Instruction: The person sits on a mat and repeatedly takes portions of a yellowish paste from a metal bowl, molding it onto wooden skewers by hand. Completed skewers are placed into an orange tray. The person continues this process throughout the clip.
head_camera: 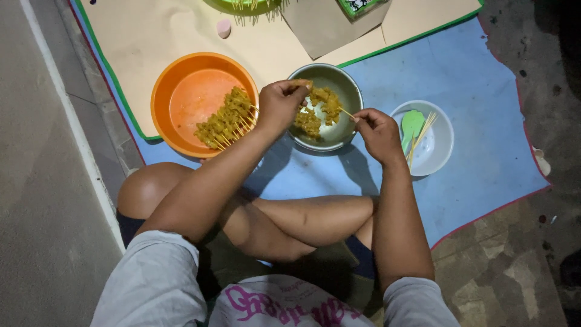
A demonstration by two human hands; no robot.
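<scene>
- Blue mat [466,91] spread over rough paving, with a large sheet of tan paper [151,30] lying across its upper part; crossed bare legs at the near edge.
- Orange bowl [175,79] to the left, resting half on the paper, half on the mat; a stack of finished skewers [227,121] leaning inside, sticks pointing down and right, yellow marinated meat packed along them.
- Metal bowl [345,91] in the middle, just beside the orange one, holding loose pieces of marinated meat [308,123] in a yellowish coating.
- White bowl [439,145] to the right on the mat, with spare bamboo sticks [422,134] and a green scoop [413,124] lying in it.
- Left hand [281,106] over the metal bowl's left rim, fingers closed in a pinch on a piece of meat at the far end of the skewer.
- Right hand [376,130] at the bowl's right rim, closed around the butt of a thin bamboo skewer [346,112] that runs leftward across the bowl toward the other hand.
- Judged from this: best done by keeping the stick level and steady in the right hand, pushing the meat on through its thickest part, fingertips kept to the sides of the point rather than in front of it, pieces slid snug against each other, work held over the bowl so drips fall back in.
</scene>
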